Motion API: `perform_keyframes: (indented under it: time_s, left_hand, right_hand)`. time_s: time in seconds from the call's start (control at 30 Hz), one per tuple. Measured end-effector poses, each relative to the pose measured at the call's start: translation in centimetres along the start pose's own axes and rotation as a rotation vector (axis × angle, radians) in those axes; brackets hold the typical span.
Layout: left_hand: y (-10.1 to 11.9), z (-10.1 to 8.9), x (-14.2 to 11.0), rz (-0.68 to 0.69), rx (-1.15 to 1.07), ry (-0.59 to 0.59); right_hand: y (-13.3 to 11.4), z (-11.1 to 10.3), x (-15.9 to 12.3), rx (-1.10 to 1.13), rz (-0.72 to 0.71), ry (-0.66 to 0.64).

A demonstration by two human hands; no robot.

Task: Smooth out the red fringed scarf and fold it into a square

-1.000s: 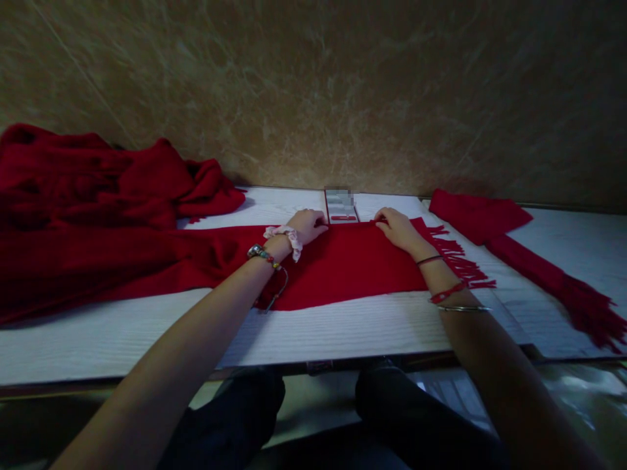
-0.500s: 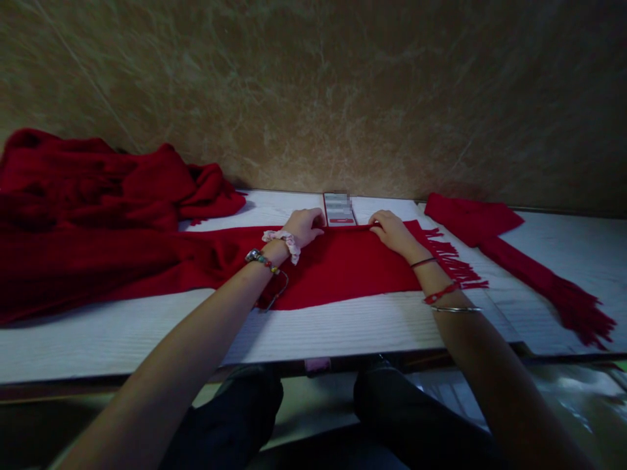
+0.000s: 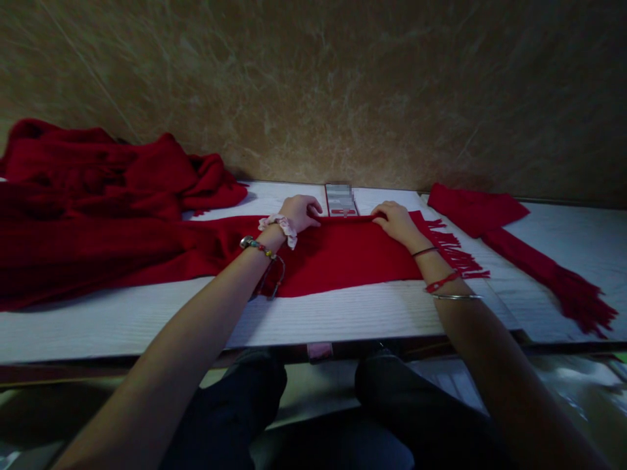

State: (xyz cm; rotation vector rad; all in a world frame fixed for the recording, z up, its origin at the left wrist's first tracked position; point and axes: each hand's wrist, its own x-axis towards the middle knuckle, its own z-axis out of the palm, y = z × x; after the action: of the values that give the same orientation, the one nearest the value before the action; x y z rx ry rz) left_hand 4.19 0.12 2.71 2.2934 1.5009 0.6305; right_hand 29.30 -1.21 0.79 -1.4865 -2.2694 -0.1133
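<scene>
Lighting is dim and cool; the white table reads brightest, while the wall darkens toward the upper right. The red cloth shows muted detail. Small glare spots mark the lower right, where shapes smear; pixelation obscures part of the card.

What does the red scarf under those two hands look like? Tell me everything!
The scarf is plain deep red and looks like soft woven cloth. It lies long and flat across the white table, smooth between the hands but wrinkled toward the left, where it runs into more red cloth. A stringy fringe spreads from its right end. The left hand is at its far edge, thumb and fingers apart; the right hand seems to pinch that edge.
</scene>
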Motion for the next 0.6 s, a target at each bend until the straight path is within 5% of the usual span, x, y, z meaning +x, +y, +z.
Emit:
perform_keyframes:
  time_s: [0.3, 0.6]
  left_hand:
    - [0.07, 0.00, -0.40, 0.035, 0.207, -0.082]
    - [-0.58, 0.42, -0.02, 0.025, 0.037, -0.007]
  right_hand:
    - [-0.67, -0.18, -0.47, -0.012, 0.025, 0.016]
    - [-0.94, 0.04, -0.52, -0.090, 0.045, 0.047]
